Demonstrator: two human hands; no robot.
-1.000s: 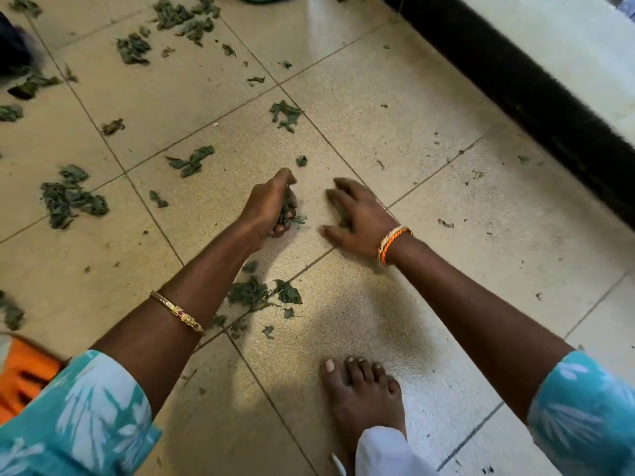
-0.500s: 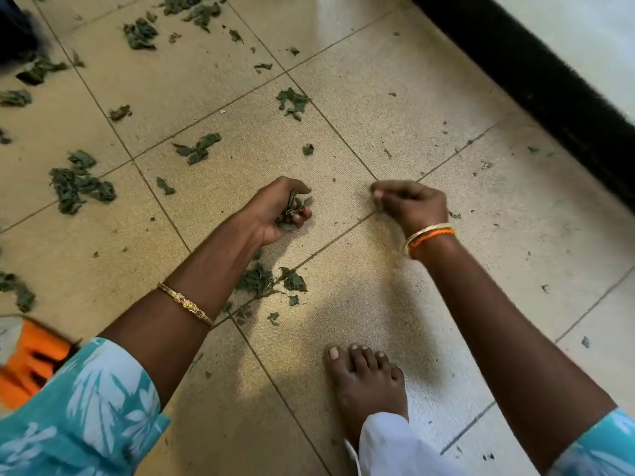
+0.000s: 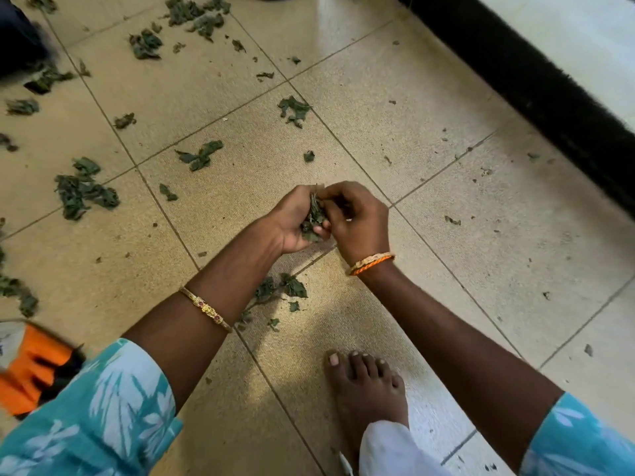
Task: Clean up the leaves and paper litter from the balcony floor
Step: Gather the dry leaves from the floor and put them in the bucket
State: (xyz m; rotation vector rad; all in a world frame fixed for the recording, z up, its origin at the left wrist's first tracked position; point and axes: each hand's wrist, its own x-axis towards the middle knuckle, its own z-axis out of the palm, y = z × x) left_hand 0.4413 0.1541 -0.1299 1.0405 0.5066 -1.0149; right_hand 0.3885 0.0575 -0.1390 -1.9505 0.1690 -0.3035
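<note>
My left hand (image 3: pixel 290 219) is cupped round a bunch of dry green leaves (image 3: pixel 314 218), held a little above the tiled floor (image 3: pixel 429 139). My right hand (image 3: pixel 357 218) is against it, fingers curled and pinching at the same bunch. Loose leaves lie on the tiles: a clump under my left forearm (image 3: pixel 285 290), a pile at the left (image 3: pixel 82 192), a pair ahead (image 3: pixel 201 156), another clump further off (image 3: pixel 293 109), and many more at the top left (image 3: pixel 196 12). No paper litter shows.
A black skirting strip (image 3: pixel 536 84) runs along the right under a pale wall. My bare foot (image 3: pixel 364 389) stands on the tile below my hands. An orange and black object (image 3: pixel 31 369) sits at the lower left edge. A dark blurred shape (image 3: pixel 17 39) is at the top left.
My right hand left the floor and came left to meet my left hand. My left hand rose from the tile with its leaves and turned palm up.
</note>
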